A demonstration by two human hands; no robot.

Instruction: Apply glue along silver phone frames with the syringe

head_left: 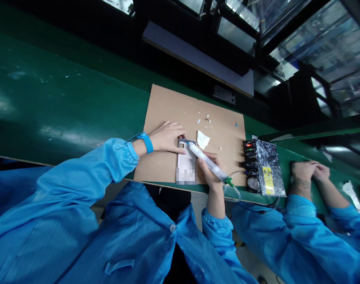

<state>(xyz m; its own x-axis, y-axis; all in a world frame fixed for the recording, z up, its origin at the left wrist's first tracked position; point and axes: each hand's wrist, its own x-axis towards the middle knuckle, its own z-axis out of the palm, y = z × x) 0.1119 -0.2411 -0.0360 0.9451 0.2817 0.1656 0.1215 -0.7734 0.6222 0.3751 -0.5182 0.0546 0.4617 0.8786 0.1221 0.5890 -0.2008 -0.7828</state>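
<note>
A white phone frame [186, 159] lies on a brown cardboard sheet [168, 108] on the green bench. My left hand [168, 137] rests on the cardboard with fingers stretched, its fingertips pressing the frame's upper left edge. My right hand [211, 169] is closed around a clear glue syringe [207, 161], whose tip touches the frame's top right corner. A thin tube [234, 189] runs from the syringe's rear end. A blue wrist strap [147, 142] circles my left wrist.
A black dispenser box [264, 167] with lights, knobs and a gauge sits right of the cardboard. A small white wipe [202, 139] and glue specks lie on the cardboard. A co-worker's two hands [308, 171] rest together on the bench at the right.
</note>
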